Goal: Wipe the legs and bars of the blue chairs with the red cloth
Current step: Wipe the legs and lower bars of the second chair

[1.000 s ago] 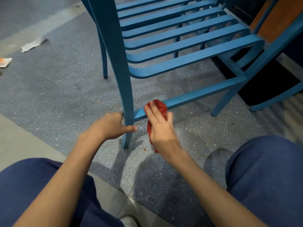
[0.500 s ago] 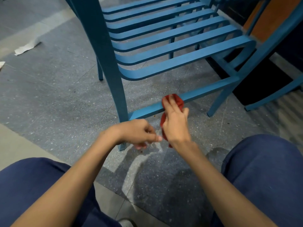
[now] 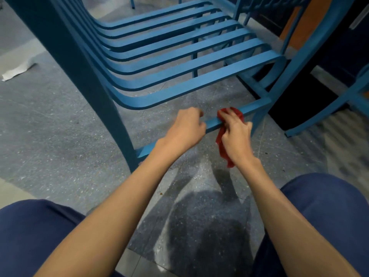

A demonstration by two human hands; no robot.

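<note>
A blue slatted chair (image 3: 179, 62) stands in front of me on the speckled floor. Its low side bar (image 3: 211, 124) runs from the near leg (image 3: 119, 132) up to the right leg (image 3: 259, 114). My right hand (image 3: 235, 134) grips the red cloth (image 3: 223, 146) against the bar near its right end, and the cloth's tail hangs below the bar. My left hand (image 3: 185, 128) curls around the same bar just left of the cloth.
Another blue chair's legs (image 3: 327, 104) stand at the right by a dark base and an orange panel (image 3: 297, 29). A scrap of white paper (image 3: 18, 70) lies on the floor at left. My knees in dark blue trousers (image 3: 323, 212) frame the bottom.
My right hand has slid the cloth up the bar toward the right leg. My left hand left the near leg and took hold of the bar. The view moved closer.
</note>
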